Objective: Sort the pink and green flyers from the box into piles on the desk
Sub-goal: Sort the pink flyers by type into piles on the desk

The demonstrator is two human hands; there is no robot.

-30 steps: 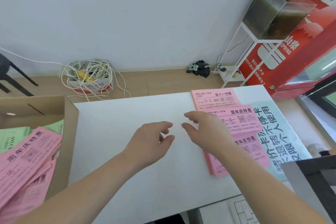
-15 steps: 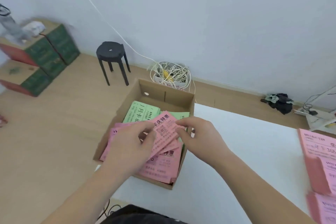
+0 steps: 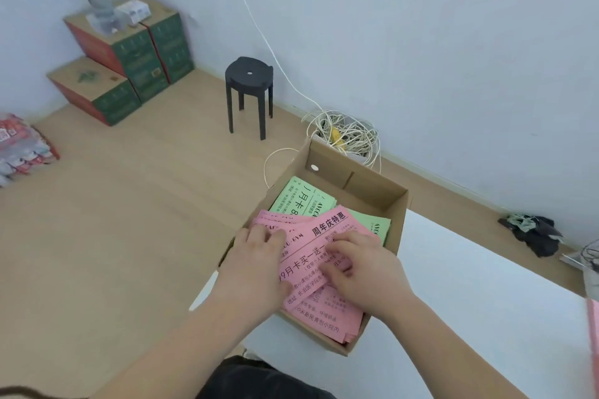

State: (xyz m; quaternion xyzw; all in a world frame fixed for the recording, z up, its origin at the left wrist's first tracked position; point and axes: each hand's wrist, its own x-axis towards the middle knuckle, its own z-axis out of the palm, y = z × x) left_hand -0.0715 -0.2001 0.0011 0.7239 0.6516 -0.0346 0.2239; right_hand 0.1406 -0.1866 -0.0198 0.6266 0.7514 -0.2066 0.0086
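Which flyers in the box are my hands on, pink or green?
The pink paper flyers, topmost at the near end of the brown cardboard box: left hand and right hand grip them. The green paper flyers lie untouched beyond, partly underneath.

- A sparsely fitted back office or stockroom, with a bare pale painted wall [image 3: 421, 42] and a light wood-look plank floor [image 3: 113, 236].
- Stacked green-and-red printed cardboard cartons [image 3: 129, 58] fill the corner, and red-and-white plastic-wrapped packs [image 3: 22, 146] lie at the left edge.
- A plain white desk [image 3: 470, 301] carries an open brown cardboard box [image 3: 372, 185] of pink paper flyers [image 3: 311, 249] and green paper flyers [image 3: 301, 197] printed with promotional text.
- A round black plastic stool [image 3: 249, 74] and a loose tangle of white cable [image 3: 346, 136] sit by the wall.
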